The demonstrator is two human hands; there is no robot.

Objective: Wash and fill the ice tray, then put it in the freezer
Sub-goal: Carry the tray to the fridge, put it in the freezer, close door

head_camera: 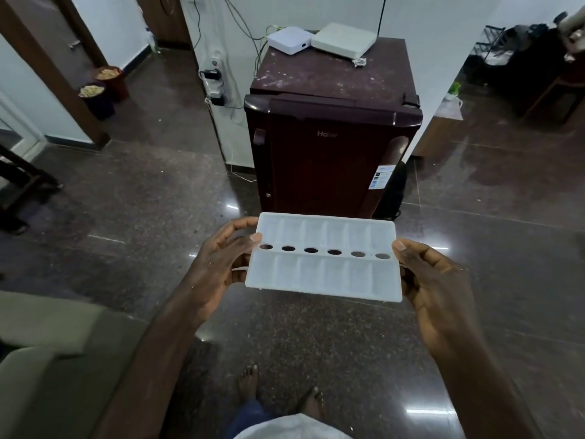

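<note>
I hold a white plastic ice tray (323, 274) level in front of me, with two rows of compartments and a line of oval holes down its middle. My left hand (221, 264) grips its left end, thumb on top. My right hand (433, 280) grips its right end the same way. Whether the compartments hold water I cannot tell. A small dark maroon fridge (329, 160) stands on the floor straight ahead, beyond the tray, its door closed.
Two white boxes (291, 39) with cables sit on the fridge top. A white wall column with a power strip (215, 83) stands left of it. Two filled pots (95, 93) stand by a doorway at far left. A greenish sofa (47, 359) is at lower left. Glossy dark floor (142, 223) surrounds me.
</note>
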